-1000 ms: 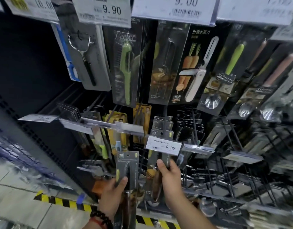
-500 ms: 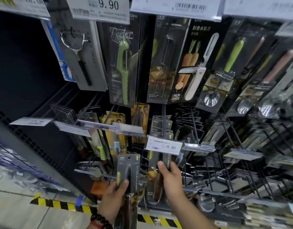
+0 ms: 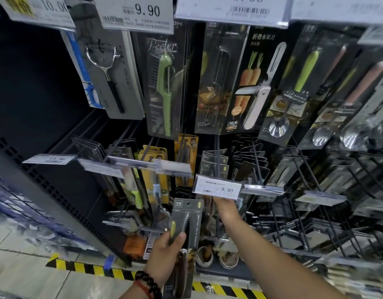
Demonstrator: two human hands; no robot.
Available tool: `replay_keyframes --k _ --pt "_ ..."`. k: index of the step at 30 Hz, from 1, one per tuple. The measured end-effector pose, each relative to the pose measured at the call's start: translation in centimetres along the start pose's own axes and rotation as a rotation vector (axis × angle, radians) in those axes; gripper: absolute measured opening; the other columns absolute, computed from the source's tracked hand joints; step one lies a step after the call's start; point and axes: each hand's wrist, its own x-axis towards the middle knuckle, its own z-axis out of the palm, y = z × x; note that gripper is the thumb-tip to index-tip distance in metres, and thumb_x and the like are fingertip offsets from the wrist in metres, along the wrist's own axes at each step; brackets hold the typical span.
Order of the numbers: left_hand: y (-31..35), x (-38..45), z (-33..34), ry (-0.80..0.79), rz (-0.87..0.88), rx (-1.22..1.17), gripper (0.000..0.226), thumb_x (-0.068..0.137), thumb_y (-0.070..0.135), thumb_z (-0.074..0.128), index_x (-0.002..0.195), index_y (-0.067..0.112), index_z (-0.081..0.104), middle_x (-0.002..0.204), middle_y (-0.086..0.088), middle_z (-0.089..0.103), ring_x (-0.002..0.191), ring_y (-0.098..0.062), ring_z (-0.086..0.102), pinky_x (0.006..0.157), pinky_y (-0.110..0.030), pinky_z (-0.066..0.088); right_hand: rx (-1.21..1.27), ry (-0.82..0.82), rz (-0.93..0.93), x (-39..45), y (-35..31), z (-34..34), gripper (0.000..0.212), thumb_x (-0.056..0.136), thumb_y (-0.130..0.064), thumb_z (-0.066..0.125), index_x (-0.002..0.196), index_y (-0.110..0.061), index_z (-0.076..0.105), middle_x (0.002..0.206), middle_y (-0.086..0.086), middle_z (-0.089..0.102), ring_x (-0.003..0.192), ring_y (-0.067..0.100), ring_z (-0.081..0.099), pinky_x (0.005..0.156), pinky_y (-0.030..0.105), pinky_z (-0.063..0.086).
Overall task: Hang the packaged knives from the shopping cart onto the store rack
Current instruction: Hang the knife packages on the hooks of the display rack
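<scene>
left hand point(image 3: 164, 253) clamped on packaged knife point(image 3: 185, 238), lower centre | right hand point(image 3: 224, 209) under price tag point(image 3: 217, 187), grip hidden | risk: hang-hole misses peg, pack is dropped

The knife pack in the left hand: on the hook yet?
Not hung. The knife pack is gripped by the left hand, its hang hole free, below the price tag.
</scene>
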Motion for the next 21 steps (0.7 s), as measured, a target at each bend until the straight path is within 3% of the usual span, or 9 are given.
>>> replay_keyframes --k 3,5,8,10,15,19,21 --pt "0.0 0.2 0.7 -0.028 0.019 0.019 0.02 0.091 0.038 0.058 0.098 0.019 0.064 0.101 0.0 0.067 0.095 -0.008 0.058 0.076 -0.02 0.042 0.066 0.077 0.014 -1.3 1.8 -0.7 0.054 0.093 -0.041 0.059 0.137 -0.013 0.046 0.132 0.005 0.057 0.126 0.028 0.052 0.097 0.034 0.039" --pt "0.2 0.3 1.2 -0.041 0.044 0.027 0.016 0.091 0.038 0.058 0.096 0.022 0.062 0.101 0.003 0.065 0.093 -0.004 0.057 0.074 -0.018 0.041 0.087 0.102 0.054 -2.8 3.1 -1.0 0.043 0.097 -0.034 0.057 0.133 -0.013 0.047 0.129 0.005 0.056 0.118 0.025 0.054 0.094 0.034 0.042" --pt "0.4 0.7 2.1 -0.064 0.084 0.064 0.022 0.09 0.042 0.057 0.097 0.022 0.064 0.099 0.004 0.067 0.093 -0.007 0.06 0.075 -0.021 0.043 0.182 0.006 0.046 -5.3 4.0 -1.4 0.016 0.099 -0.024 0.054 0.108 -0.015 0.062 0.111 0.007 0.065 0.1 0.02 0.061 0.082 0.031 0.048" --pt "0.4 0.9 2.7 -0.097 0.116 0.066 0.023 0.091 0.041 0.057 0.102 0.023 0.066 0.102 0.007 0.07 0.097 -0.007 0.063 0.08 -0.022 0.045 0.225 -0.081 -0.007 -6.6 3.7 -1.5 0.014 0.098 -0.02 0.055 0.097 -0.013 0.067 0.103 0.01 0.069 0.098 0.022 0.064 0.087 0.034 0.049" --pt "0.6 0.9 4.0 -0.177 0.193 0.025 0.023 0.095 0.032 0.055 0.116 0.028 0.064 0.111 0.018 0.069 0.104 0.005 0.061 0.088 -0.017 0.046 0.247 -0.177 -0.155 -7.6 3.1 -1.3 0.021 0.096 0.0 0.053 0.112 -0.002 0.066 0.107 0.008 0.074 0.1 0.018 0.07 0.082 0.023 0.054" --pt "1.0 1.0 3.9 -0.07 0.233 0.084 0.019 0.089 0.041 0.062 0.1 0.025 0.06 0.099 0.007 0.067 0.095 -0.013 0.063 0.078 -0.021 0.047 0.206 -0.125 -0.161 -7.7 2.5 -1.5 0.017 0.095 0.002 0.052 0.103 -0.002 0.066 0.094 0.002 0.075 0.085 0.009 0.071 0.072 0.018 0.052" --pt "2.0 1.1 2.8 0.06 0.3 0.156 0.021 0.088 0.035 0.065 0.104 0.028 0.053 0.11 0.005 0.059 0.102 -0.014 0.057 0.085 -0.025 0.047 0.192 -0.092 -0.15 -7.5 2.3 -1.7 0.013 0.096 0.0 0.053 0.101 -0.001 0.066 0.091 0.001 0.073 0.08 0.006 0.069 0.072 0.018 0.052"
